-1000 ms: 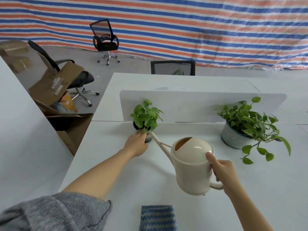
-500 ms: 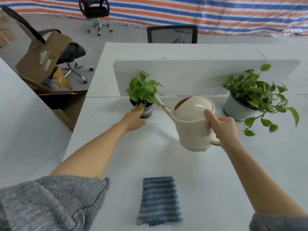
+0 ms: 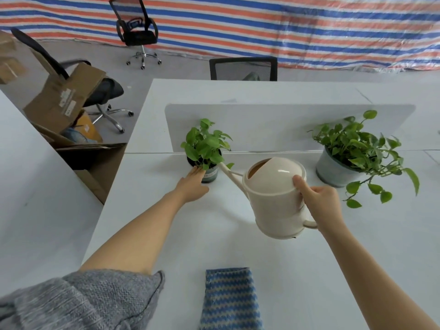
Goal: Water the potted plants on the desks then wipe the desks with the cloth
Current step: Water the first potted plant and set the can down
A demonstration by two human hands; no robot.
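A small green plant in a dark pot [image 3: 206,148] stands on the white desk [image 3: 166,234] against the divider. My left hand [image 3: 194,184] rests against the pot's left side, fingers on its wall. My right hand [image 3: 317,198] grips the handle of a cream watering can [image 3: 273,198], thumb on its lid. The can is tilted left, and its spout tip reaches in under the plant's leaves at the pot rim. A larger leafy plant in a grey pot [image 3: 333,170] stands to the right. A folded blue zigzag cloth [image 3: 229,298] lies at the desk's near edge.
A low white divider panel [image 3: 285,122] runs behind both plants, with a second desk beyond it. Black office chairs [image 3: 242,69] and cardboard boxes [image 3: 64,101] stand on the floor to the left and back. Another white surface [image 3: 28,186] lies to my left.
The watering can has risen and tipped further left, bringing its spout up under the small plant's leaves. My left hand has stayed against the pot. The view has shifted.
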